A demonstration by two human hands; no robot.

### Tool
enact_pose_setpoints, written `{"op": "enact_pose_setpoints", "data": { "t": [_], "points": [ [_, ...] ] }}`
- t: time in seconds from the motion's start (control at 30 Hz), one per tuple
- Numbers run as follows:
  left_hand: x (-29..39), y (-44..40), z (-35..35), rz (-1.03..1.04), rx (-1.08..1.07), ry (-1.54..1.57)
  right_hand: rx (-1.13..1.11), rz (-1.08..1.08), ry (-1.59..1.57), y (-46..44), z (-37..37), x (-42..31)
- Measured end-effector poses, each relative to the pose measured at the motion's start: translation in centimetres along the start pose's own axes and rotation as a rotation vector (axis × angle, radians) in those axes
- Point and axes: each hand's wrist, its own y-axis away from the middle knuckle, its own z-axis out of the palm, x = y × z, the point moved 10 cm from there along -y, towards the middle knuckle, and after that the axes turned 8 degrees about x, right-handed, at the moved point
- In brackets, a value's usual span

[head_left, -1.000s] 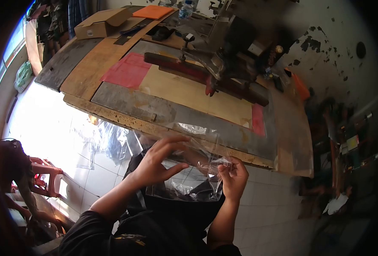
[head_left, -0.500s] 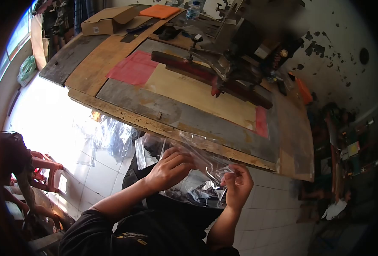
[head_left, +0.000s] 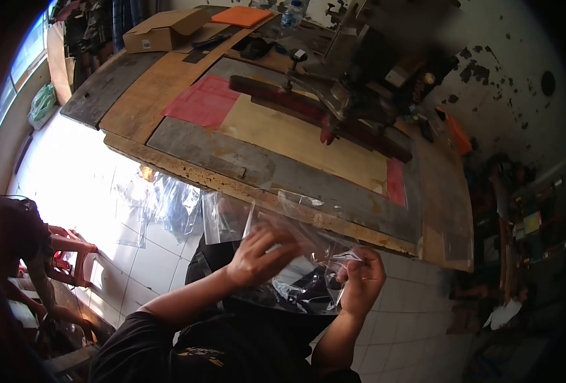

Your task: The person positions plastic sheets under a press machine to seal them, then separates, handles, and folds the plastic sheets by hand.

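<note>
A clear plastic bag (head_left: 318, 255) spreads over my lap below the table edge, wrinkled and shiny. My right hand (head_left: 363, 281) pinches its right side between thumb and fingers. Over the left part of the plastic is my left hand (head_left: 262, 256), its fingers bent and smeared by motion, so their grip on the film cannot be made out. More clear plastic (head_left: 222, 220) hangs to the left of that hand, against the table edge. Dark material shows through the shiny folds on my lap; I cannot tell whether it is inside the bag.
Before me stands a worn table (head_left: 187, 167) with a red-and-cream sheet (head_left: 264, 127) under a metal clamp bar (head_left: 359, 134). A cardboard box (head_left: 161, 32), an orange item (head_left: 239, 16) and a bottle (head_left: 291, 14) lie farther back. A red stool (head_left: 72, 255) stands left.
My left hand has moved slightly right across the plastic, its fingers now blurred. My right hand has risen a little and shifted right, still pinching the bag.
</note>
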Motion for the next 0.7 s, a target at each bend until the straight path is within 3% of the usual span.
{"op": "enact_pose_setpoints", "data": {
  "t": [0.07,0.17,0.27,0.37,0.47,0.53,0.67,0.7],
  "points": [
    [0.6,2.1,2.6,0.011,-0.225,0.025,0.043,0.022,-0.006,0.1,-0.3,-0.1],
    [0.3,3.0,3.8,-0.046,-0.296,-0.089,0.071,0.007,0.007,0.1,-0.2,-0.6],
    [0.0,1.5,1.6,-0.018,-0.089,-0.389,0.044,0.013,0.015,0.0,-0.1,-0.1],
    [0.3,0.8,0.5,-0.030,0.035,-0.382,0.000,0.015,0.071,-0.2,0.8,-0.1],
    [0.0,0.1,0.9,-0.011,0.017,-0.266,-0.004,0.034,0.118,0.1,1.7,0.0],
    [1.1,-1.4,2.4,0.044,-0.179,-0.092,-0.040,-0.045,0.181,0.3,2.5,-0.4],
    [2.5,-4.1,0.9,0.098,-0.095,0.076,-0.111,-0.144,0.338,1.1,3.0,-0.5],
    [2.4,-4.7,0.8,0.084,-0.112,0.134,-0.123,-0.019,0.296,1.3,3.1,-0.3]
  ]
}}
